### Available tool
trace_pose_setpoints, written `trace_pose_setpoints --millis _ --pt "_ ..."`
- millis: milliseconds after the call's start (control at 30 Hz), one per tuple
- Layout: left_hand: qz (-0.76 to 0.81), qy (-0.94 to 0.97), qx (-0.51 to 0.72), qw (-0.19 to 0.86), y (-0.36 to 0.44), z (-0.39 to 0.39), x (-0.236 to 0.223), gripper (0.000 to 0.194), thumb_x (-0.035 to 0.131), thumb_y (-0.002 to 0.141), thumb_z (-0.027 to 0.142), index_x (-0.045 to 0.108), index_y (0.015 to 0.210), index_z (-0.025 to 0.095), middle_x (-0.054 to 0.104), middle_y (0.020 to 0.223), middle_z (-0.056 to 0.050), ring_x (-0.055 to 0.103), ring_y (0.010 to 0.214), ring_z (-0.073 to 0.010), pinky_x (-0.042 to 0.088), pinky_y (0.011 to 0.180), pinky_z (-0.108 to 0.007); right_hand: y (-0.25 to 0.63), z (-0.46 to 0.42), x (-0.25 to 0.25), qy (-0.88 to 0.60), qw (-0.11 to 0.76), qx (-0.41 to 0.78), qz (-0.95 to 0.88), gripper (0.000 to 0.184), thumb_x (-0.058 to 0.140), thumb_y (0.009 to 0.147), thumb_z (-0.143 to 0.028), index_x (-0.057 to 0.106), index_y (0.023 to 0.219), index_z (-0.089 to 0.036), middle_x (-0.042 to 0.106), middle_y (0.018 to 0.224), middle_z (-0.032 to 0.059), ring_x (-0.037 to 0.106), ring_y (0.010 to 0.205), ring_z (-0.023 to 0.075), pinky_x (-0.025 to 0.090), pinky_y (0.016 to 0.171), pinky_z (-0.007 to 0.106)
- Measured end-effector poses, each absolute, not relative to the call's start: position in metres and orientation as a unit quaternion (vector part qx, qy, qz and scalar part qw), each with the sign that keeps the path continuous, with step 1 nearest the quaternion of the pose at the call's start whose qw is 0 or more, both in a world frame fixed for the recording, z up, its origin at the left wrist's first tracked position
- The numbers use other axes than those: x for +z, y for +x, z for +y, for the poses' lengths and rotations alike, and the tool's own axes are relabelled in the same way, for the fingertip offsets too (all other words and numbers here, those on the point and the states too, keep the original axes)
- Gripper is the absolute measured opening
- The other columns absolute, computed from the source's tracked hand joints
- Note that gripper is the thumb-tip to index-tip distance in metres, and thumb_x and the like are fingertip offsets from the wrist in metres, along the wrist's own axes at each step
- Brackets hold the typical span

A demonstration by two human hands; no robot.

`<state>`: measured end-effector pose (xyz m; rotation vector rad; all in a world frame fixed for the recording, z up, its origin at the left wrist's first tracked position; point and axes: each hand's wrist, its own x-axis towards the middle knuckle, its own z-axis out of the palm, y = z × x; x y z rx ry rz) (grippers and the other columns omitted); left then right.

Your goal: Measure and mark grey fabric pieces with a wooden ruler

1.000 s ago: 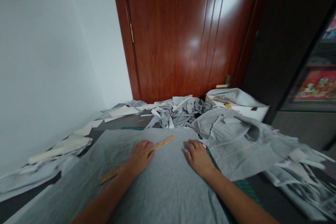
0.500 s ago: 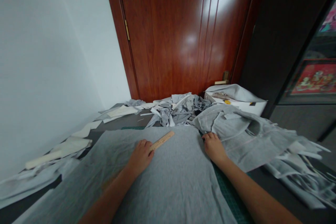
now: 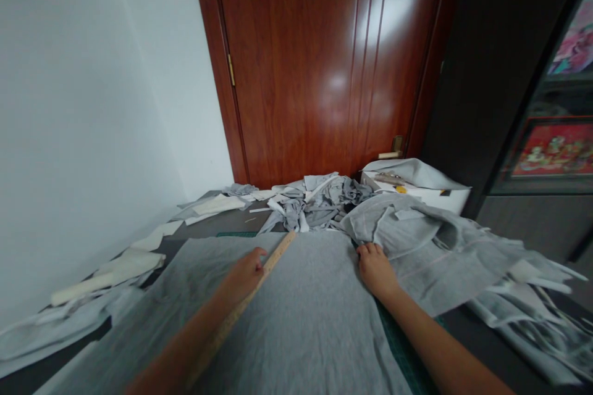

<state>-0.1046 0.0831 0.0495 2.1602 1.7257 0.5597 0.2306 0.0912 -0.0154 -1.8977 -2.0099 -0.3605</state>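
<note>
A large sheet of grey cloth (image 3: 315, 321) lies spread out flat in front of me. A long wooden ruler (image 3: 280, 251) rests slantwise on it, its far end close to the cloth's back edge and its near part partly covered by my forearm. My left hand (image 3: 245, 273) grips the ruler along its left side, with the thumb at its edge. At the right edge of the cloth, my right hand (image 3: 374, 266) has its fingers curled down, beside the folded grey pieces. Whatever is under those fingertips is hidden.
Folded grey cloth pieces (image 3: 430, 265) lie on the right. Crumpled scraps (image 3: 319, 200) are heaped at the back, with a white box (image 3: 445, 196) beside them. A green cutting mat (image 3: 403, 345) shows under the cloth. Pale strips (image 3: 134, 259) line the left wall.
My right hand has gone from lying spread on the cloth to curling at its right edge. With my left hand, the ruler has turned steeper, its far end moving left and back.
</note>
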Motion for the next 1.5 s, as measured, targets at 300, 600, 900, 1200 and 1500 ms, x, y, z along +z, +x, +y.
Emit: trace_pose_setpoints --millis 300,600,900,1200,1500 --pt "0.618 0.681 0.255 0.300 -0.120 0.095 0.037 0.037 0.050 0.064 0.017 0.049 0.102 0.017 0.047 0.060 0.008 0.050 0.049 -0.0116 0.040 0.049 -0.023 0.231 0.092 -0.015 -0.668 0.176 -0.113 -0.715 0.030 0.039 0.086 -0.007 0.062 0.105 -0.010 0.060 0.103 0.0143 0.049 0.102 0.0260 0.034 0.088 0.032" --pt "0.647 0.656 0.270 0.278 -0.118 0.088 0.017 0.035 0.045 0.071 0.014 0.048 0.106 0.015 0.053 0.064 0.005 0.059 0.059 -0.0158 0.045 0.053 -0.025 0.233 0.093 -0.016 -0.668 0.169 -0.123 -0.715 0.030 0.040 0.086 -0.007 0.063 0.104 -0.011 0.060 0.102 0.0139 0.049 0.101 0.0259 0.035 0.088 0.032" --pt "0.676 0.694 0.191 0.155 -0.117 0.072 0.024 0.031 0.046 0.080 0.017 0.054 0.110 0.016 0.064 0.081 -0.002 0.062 0.080 -0.0197 0.042 0.072 -0.028 0.235 0.090 -0.018 -0.656 0.173 -0.146 -0.720 0.028 0.041 0.086 -0.009 0.063 0.103 -0.010 0.061 0.101 0.0141 0.050 0.099 0.0256 0.036 0.087 0.033" --pt "0.690 0.707 0.122 0.092 -0.114 0.060 0.029 0.027 0.047 0.086 0.029 0.055 0.110 0.018 0.068 0.084 -0.004 0.064 0.082 -0.0201 0.040 0.067 -0.028 0.240 0.092 -0.022 -0.642 0.172 -0.160 -0.730 0.028 0.040 0.087 -0.010 0.063 0.103 -0.009 0.062 0.099 0.0149 0.051 0.097 0.0264 0.037 0.087 0.035" --pt "0.695 0.717 0.035 0.039 -0.105 0.049 0.042 0.027 0.042 0.090 0.040 0.059 0.087 0.018 0.069 0.090 -0.007 0.063 0.084 -0.0203 0.037 0.065 -0.028 0.239 0.091 -0.020 -0.650 0.173 -0.147 -0.726 0.028 0.041 0.087 -0.011 0.063 0.104 -0.010 0.061 0.100 0.0141 0.051 0.098 0.0263 0.037 0.088 0.034"
